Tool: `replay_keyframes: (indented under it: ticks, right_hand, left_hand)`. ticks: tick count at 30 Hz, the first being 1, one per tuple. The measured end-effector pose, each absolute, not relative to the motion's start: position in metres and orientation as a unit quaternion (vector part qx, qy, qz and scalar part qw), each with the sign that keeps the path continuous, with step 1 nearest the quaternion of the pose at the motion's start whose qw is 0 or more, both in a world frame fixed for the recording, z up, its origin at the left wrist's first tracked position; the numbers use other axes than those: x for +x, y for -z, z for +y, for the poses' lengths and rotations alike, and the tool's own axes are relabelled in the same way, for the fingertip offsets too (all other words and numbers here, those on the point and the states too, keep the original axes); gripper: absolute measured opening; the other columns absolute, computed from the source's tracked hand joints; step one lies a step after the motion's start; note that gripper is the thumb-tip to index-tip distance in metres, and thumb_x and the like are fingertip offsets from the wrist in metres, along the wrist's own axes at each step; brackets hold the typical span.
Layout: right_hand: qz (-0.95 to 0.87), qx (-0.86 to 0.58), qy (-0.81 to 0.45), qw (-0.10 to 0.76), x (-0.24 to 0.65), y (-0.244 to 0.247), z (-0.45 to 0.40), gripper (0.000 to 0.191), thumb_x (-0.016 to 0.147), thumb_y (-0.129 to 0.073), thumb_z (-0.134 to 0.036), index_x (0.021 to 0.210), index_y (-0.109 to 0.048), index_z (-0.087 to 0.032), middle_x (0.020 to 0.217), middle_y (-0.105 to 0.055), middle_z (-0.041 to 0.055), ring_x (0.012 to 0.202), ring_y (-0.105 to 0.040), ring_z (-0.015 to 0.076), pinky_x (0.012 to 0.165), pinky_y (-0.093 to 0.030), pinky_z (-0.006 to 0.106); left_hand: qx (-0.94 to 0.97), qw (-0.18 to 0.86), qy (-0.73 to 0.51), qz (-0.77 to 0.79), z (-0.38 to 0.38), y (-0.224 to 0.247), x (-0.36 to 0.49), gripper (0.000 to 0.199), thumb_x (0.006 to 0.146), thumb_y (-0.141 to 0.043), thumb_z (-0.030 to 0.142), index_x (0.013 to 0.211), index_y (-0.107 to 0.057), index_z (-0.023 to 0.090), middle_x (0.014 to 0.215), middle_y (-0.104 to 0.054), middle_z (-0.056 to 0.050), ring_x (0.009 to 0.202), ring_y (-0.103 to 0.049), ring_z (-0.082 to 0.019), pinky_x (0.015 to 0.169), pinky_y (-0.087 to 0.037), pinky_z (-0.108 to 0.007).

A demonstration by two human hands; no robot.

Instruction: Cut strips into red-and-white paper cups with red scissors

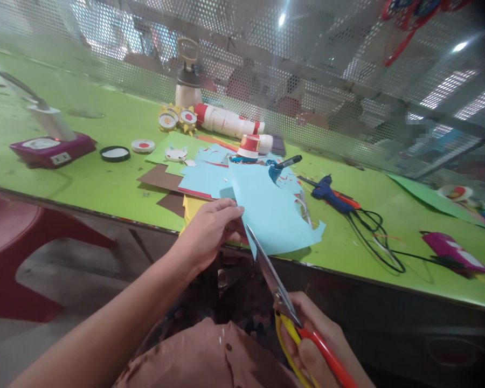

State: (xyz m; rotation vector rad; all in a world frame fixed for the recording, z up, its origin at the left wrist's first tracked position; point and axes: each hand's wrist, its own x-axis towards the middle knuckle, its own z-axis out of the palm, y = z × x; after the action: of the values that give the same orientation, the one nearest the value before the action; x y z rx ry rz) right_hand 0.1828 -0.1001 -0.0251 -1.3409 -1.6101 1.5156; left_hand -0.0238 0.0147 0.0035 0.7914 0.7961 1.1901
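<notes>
My left hand (216,229) pinches the left edge of a light blue sheet of paper (267,207) between thumb and fingers. The sheet is held up over the table's front edge, and its right side is cut ragged. In my right hand (317,339) are scissors (277,285) with one yellow and one red handle. Their blades point up and away from me, with the tips at the paper's lower left edge, close to my left hand. A narrow corner of the paper hangs down beside the blades.
Coloured paper sheets (204,180) and scraps lie behind the held sheet. To the right are a blue glue gun (333,195), its black cord and a purple power strip (455,251). Another purple power strip (52,150) is at left. A bottle (188,89) stands by the mesh; a red stool (16,231) is at left.
</notes>
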Motion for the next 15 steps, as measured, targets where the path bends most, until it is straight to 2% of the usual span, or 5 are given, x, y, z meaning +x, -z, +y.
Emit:
replay_keyframes:
  ticks: [6, 15]
  right_hand:
    - [-0.584, -0.491, -0.573, 0.299, 0.1803, 0.0325, -0.1023, 0.058, 0.079, -0.045, -0.073, 0.105, -0.046, -0.02, 0.066, -0.042, -0.0028, 0.05, -0.031, 0.0089, 0.042, -0.022, 0.021]
    - [-0.573, -0.515, -0.561, 0.302, 0.1746, 0.0335, -0.1002, 0.062, 0.076, -0.044, -0.077, 0.102, -0.046, -0.021, 0.066, -0.04, -0.003, 0.052, -0.03, 0.0093, 0.042, -0.02, 0.021]
  left_hand:
    - [0.332, 0.674, -0.553, 0.361, 0.0166, -0.0025, -0.0221, 0.015, 0.07, -0.065, 0.018, 0.066, -0.051, 0.015, 0.055, -0.052, 0.004, 0.05, -0.051, -0.008, 0.049, -0.048, -0.02]
    - [0.343, 0.66, -0.553, 0.375, 0.0143, 0.0005, -0.0201, 0.016, 0.071, -0.064, 0.023, 0.068, -0.051, 0.016, 0.06, -0.054, 0.002, 0.053, -0.051, -0.008, 0.052, -0.049, -0.021]
